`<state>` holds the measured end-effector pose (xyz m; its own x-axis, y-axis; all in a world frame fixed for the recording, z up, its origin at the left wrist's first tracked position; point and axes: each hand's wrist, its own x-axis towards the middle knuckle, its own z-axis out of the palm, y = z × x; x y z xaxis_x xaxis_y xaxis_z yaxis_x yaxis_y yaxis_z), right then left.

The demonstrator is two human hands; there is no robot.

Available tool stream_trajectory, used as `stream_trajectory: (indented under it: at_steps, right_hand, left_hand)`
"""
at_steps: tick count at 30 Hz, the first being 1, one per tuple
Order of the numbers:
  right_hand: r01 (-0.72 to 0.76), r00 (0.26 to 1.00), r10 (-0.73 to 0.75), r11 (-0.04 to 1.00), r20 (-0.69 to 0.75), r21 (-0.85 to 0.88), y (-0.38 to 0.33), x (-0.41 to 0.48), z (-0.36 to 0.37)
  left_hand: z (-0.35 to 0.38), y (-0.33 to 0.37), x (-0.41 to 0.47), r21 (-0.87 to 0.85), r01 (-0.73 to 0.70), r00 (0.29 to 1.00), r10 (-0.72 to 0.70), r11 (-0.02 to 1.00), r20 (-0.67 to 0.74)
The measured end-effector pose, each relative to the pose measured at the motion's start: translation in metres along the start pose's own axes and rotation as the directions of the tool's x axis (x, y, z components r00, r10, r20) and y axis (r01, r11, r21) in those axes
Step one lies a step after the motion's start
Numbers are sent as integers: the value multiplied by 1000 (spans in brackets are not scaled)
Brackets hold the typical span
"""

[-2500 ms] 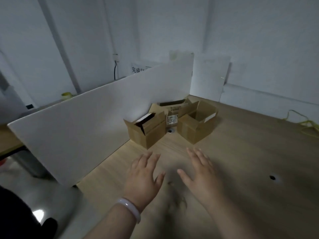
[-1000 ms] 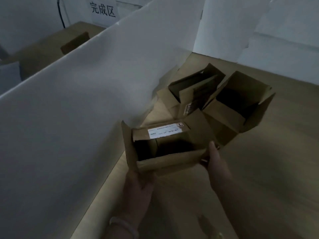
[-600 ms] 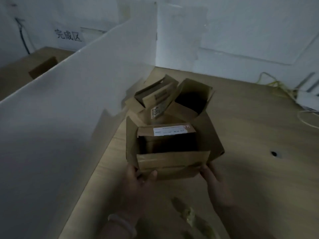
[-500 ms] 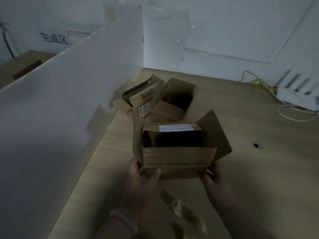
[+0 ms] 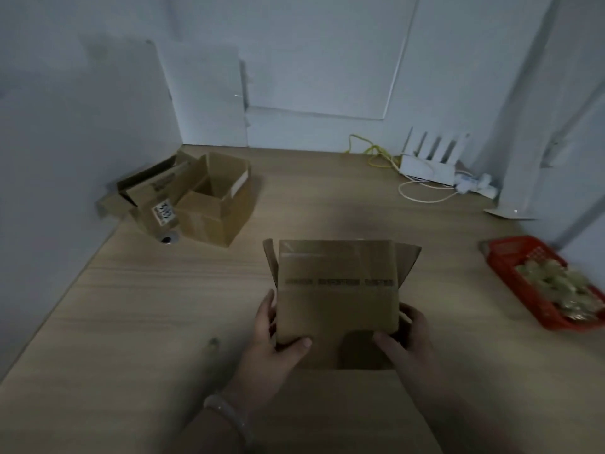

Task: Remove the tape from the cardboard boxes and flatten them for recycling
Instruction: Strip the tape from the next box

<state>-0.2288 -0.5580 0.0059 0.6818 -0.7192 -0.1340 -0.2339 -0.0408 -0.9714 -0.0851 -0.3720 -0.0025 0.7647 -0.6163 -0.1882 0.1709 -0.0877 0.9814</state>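
Ok, I've got the cardboard box (image 5: 337,290) dead centre over the table (image 5: 157,306), held between both hands. Left hand (image 5: 271,352) grips its left edge, thumb curled onto the near face, fingers round the side. Right hand (image 5: 409,345) grips the right edge the same way. One flap hangs toward me below the thumbs. Can't tell if the box is lifted or resting. Two other open boxes (image 5: 212,204) sit well apart, far left; red basket (image 5: 523,283) on the right.

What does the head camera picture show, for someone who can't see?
The left hand and right hand grip a cardboard box by its sides at a wooden table. Other open boxes sit back left, a red basket at right.
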Motion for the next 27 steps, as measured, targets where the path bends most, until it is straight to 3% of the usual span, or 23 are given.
stream_trajectory:
  at_steps: [6,9,12,17,23,27]
  right_hand:
    - [34,999,-35,999,31,40,29,-13,-81]
    - [64,997,-66,997,46,44,45,-7,-97]
    - [46,999,-44,998,-32,53,51,4,-100]
    - [-5,1000,6,997,-25,71,38,8,-93]
    - [-168,985,174,967,18,-190,34,23,-80]
    - [-307,948,317,921,6,-242,37,27,-69]
  left_hand:
    - [68,-3,-24,-160,84,990,-101,984,-100]
    - [83,3,-36,-157,49,995,-61,986,-77]
    - [85,12,-42,-130,99,994,-105,987,-39]
    - [80,11,-32,6,67,993,-66,998,-94]
    - [69,-13,-17,273,71,995,-48,959,-91]
    - [58,-21,-3,466,76,995,-37,882,-91]
